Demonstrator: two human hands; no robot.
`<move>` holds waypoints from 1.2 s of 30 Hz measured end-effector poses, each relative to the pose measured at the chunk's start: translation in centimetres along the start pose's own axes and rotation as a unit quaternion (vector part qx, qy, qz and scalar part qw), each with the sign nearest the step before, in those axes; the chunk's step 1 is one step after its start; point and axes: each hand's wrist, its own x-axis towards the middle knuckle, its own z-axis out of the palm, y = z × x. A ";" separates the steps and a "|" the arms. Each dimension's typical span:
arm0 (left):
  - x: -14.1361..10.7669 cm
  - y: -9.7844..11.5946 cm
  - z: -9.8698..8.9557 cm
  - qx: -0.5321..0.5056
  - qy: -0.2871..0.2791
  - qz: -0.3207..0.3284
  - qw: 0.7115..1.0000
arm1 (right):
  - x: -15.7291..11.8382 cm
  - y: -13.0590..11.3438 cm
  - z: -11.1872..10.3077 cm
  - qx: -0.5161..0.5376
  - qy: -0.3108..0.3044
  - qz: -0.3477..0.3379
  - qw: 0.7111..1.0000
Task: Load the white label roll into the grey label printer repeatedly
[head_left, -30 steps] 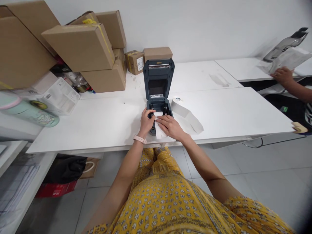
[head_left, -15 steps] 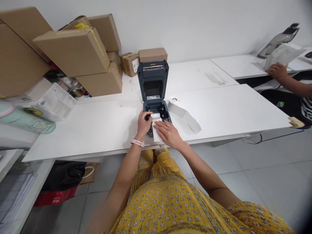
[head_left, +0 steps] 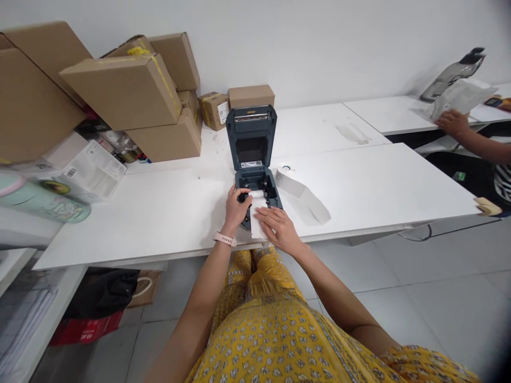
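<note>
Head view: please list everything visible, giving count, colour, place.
Printer: one, dark blue, centre
Tabletops: several, white, centre, right
Paper strip: one, white, at printer
Curled strip: one, white, beside printer
Cardboard boxes: several, brown, back left
Carton: one, white, left
Flask: one, mint, left
Bottle: one, grey, far right
Package: one, whitish, right
Bags: several, black, red, lower left
Co-worker's hand: one, right
Clothing: one, yellow, bottom
Left hand: one, at printer
Right hand: one, on paper strip

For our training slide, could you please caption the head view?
Left grip at an open printer, right grip on its white paper strip, cardboard boxes stacked to the left.
</note>
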 end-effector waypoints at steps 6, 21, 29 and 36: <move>-0.5 0.1 0.0 -0.005 -0.001 -0.001 1.000 | 0.0 0.2 -0.1 0.015 0.021 -0.013 1.000; -8.5 0.0 1.6 -0.180 0.026 -0.117 0.976 | 14.5 6.0 -8.0 0.070 0.226 0.074 0.969; -9.2 -0.9 1.8 -0.230 0.013 -0.120 0.966 | 27.8 13.0 -9.5 0.214 0.061 0.087 0.971; -9.4 -1.3 1.6 -0.250 -0.015 -0.106 0.962 | 14.5 3.8 -8.3 0.091 0.181 -0.010 0.979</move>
